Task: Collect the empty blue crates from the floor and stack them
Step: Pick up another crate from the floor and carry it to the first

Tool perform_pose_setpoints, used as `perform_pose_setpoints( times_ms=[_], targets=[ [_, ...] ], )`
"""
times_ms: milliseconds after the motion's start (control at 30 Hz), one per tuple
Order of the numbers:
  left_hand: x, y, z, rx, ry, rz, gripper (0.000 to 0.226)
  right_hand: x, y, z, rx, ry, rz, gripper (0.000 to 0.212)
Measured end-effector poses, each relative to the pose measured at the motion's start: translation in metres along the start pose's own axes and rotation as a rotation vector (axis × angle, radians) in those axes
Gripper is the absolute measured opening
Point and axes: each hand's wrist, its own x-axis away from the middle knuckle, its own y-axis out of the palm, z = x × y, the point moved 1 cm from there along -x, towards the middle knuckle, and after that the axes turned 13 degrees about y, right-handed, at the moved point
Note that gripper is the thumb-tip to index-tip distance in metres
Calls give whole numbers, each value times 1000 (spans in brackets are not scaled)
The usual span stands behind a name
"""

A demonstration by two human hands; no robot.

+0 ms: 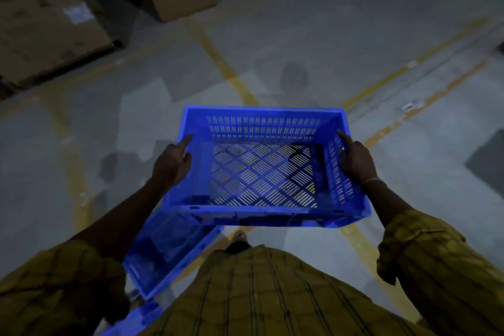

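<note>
Held crate: you hold a blue crate (261, 169) in the air in front of your body, over the floor's (354, 43) crossing yellow lines (223, 68). It is empty; the floor shows through its slotted bottom.
Left hand: your left hand (170, 165) grips the crate's left rim, forefinger stretched along the edge, thumb inside.
Right hand: your right hand (354, 161) grips the right rim the same way, forefinger pointing forward; a thin band (371, 180) sits on that wrist.
Second crate: another blue crate (166, 251) lies below the held one, by your left forearm, partly covered by crate and sleeve. You cannot tell its contents in the dim light.
Third blue piece: a blue edge (136, 319) at the bottom is cut off by your shirt (259, 294).
Boxes: cardboard boxes (49, 16) stand along the floor's far left edge; their labels are unreadable.
</note>
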Motion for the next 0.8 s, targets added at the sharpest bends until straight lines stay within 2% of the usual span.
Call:
perform_pose_setpoints(
  times_ms=[367,633,800],
  targets=[
    [-220,57,81,62,358,-149,63,-14,-43,89,-79,409,176,64],
    [-346,96,187,48,602,-282,66,-16,-73,152,-135,594,326,62],
    [-408,136,269,32,705,-319,67,-37,-88,214,-172,700,355,62]
  ],
)
